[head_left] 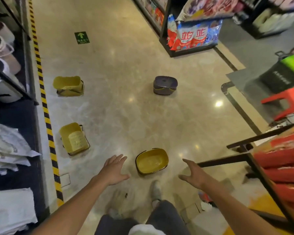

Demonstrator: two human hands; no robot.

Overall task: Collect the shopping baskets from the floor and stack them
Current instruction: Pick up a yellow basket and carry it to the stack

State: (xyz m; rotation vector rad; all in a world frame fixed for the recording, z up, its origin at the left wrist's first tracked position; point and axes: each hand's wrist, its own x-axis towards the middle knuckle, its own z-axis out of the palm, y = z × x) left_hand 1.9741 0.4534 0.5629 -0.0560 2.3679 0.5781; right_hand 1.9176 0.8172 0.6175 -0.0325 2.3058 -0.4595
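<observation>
A yellow basket [151, 160] stands upright on the shop floor just ahead of my feet. My left hand [115, 170] is spread open to its left and my right hand [193, 173] is spread open to its right; neither touches it. Two more yellow baskets lie by the left shelving, one nearer [74, 138] and one farther [67, 85], both lying tipped over. A dark purple basket [165, 85] sits upside down farther along the aisle on the right.
A yellow-black hazard strip [44, 106] runs along the left shelving. A black display table [255, 156] with red packs stands at the right, a red stool [286, 100] behind it. A shelf end with detergent bags [192, 38] stands ahead.
</observation>
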